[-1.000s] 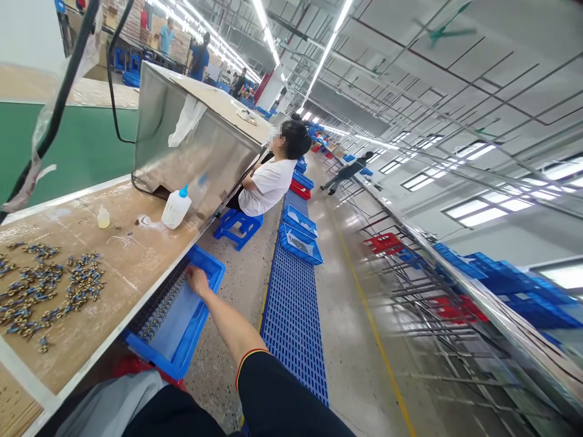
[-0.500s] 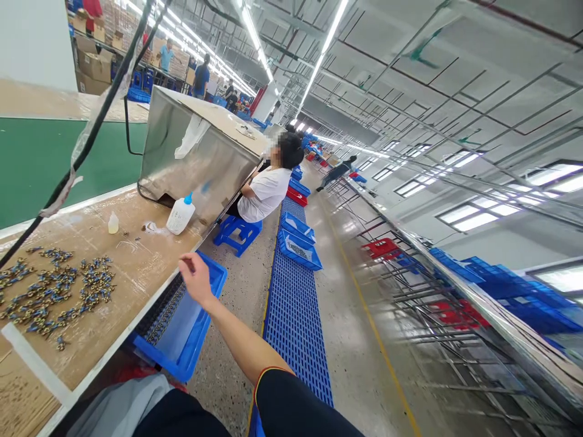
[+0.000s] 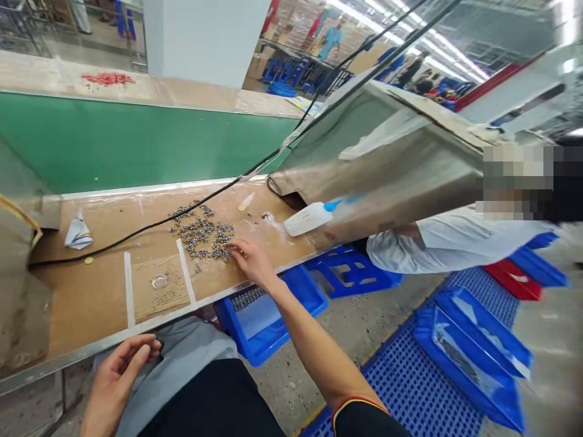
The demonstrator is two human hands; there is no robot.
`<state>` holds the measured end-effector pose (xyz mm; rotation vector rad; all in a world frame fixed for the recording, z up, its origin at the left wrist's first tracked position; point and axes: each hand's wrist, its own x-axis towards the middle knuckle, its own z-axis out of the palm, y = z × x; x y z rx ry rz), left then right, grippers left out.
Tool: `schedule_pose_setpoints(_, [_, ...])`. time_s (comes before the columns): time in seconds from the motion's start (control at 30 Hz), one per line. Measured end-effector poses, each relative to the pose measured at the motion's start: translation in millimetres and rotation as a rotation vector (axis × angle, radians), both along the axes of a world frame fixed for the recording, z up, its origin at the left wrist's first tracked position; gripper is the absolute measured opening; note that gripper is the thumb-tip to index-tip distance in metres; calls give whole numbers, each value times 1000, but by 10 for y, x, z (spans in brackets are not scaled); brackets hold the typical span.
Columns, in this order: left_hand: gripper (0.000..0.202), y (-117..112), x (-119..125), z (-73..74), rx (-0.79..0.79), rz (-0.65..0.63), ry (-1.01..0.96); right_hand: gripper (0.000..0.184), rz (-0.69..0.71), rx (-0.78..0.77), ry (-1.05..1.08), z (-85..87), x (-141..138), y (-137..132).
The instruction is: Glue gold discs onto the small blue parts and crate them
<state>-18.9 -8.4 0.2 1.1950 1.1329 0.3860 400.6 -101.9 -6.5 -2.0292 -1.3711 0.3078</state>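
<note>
My right hand [image 3: 249, 260] reaches over the brown worktable [image 3: 91, 297] with its fingers spread, the fingertips touching the near edge of a pile of small blue and brass parts [image 3: 200, 230]. It holds nothing that I can see. My left hand [image 3: 119, 375] rests low by my lap, next to the table's front edge, fingers loosely curled and empty. A blue bin [image 3: 268, 309] with a row of parts along its wall sits under the table edge below my right arm.
A white squeeze bottle with a blue tip [image 3: 312, 217] lies by a steel housing [image 3: 392, 164]. A black cable [image 3: 150, 224] crosses the table. A small clear dish [image 3: 159, 281] and crumpled paper [image 3: 78, 235] lie left. A seated person in white [image 3: 455, 240] is to the right.
My right hand rose from the blue bin to the pile of parts on the table. My view swung left and down, bringing my left hand into sight.
</note>
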Motion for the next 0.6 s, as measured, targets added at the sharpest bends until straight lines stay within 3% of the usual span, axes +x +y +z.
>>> schedule_pose_setpoints(0.17, [64, -12, -158, 1, -23, -70, 49, 22, -46, -108, -59, 151, -126, -90])
schedule_pose_setpoints(0.3, [66, 22, -351, -47, 2, -19, 90, 15, -79, -223, -102, 111, -276, -64])
schedule_pose_setpoints(0.43, [60, 71, -725, -52, 36, 71, 126, 18, -130, -266, -142, 104, -356, 63])
schedule_pose_setpoints(0.5, [57, 79, -980, 54, 58, 166, 141, 28, -102, -256, -136, 130, -375, 47])
schedule_pose_setpoints(0.6, [51, 94, -1364, 390, 150, 385, 125, 42, -42, -228, -99, 34, -242, -153])
